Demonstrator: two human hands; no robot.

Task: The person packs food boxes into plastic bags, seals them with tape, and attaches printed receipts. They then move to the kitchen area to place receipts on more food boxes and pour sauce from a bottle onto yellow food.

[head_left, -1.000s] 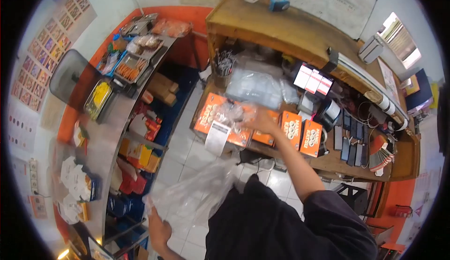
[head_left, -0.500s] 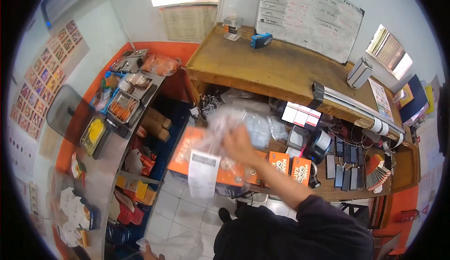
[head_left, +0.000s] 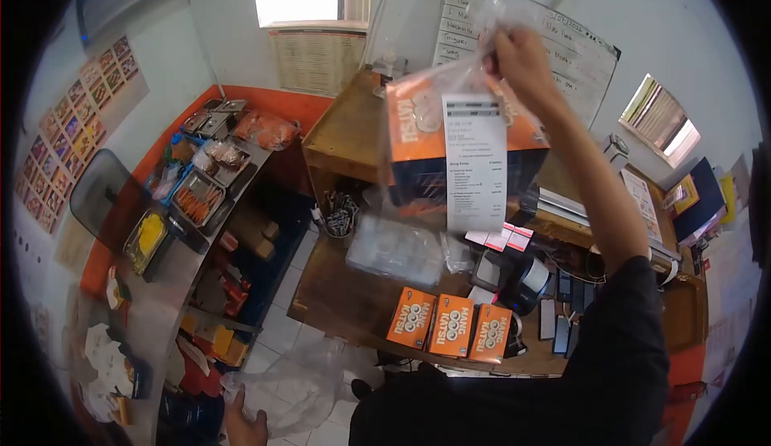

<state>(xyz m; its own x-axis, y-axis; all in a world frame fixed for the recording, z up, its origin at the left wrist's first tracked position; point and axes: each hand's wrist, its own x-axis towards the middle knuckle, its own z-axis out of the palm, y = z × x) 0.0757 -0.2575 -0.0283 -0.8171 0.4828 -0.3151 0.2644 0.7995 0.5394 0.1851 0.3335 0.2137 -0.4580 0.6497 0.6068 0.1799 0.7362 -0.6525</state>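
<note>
High in front of me, my right hand (head_left: 520, 64) grips the gathered top of a clear plastic bag (head_left: 490, 16). Inside hangs an orange and dark blue food box (head_left: 414, 128), tilted, with a long printed receipt (head_left: 475, 165) on its front. Low at the left, my left hand (head_left: 243, 422) is closed on the edge of another clear plastic bag (head_left: 293, 390), which hangs loose over the floor. Three small orange boxes (head_left: 454, 325) stand in a row on the wooden desk (head_left: 337, 297) below the raised box.
A stack of clear plastic bags (head_left: 393, 249) lies on the desk beside a cup of pens (head_left: 341, 213). A label printer (head_left: 526, 285) and several phones (head_left: 562, 317) are on the right. Food trays (head_left: 201, 197) line the steel counter (head_left: 181, 261) at left.
My right hand has lifted the bagged box from the desk's left side up and to the right. My left hand has come further into view with its loose bag.
</note>
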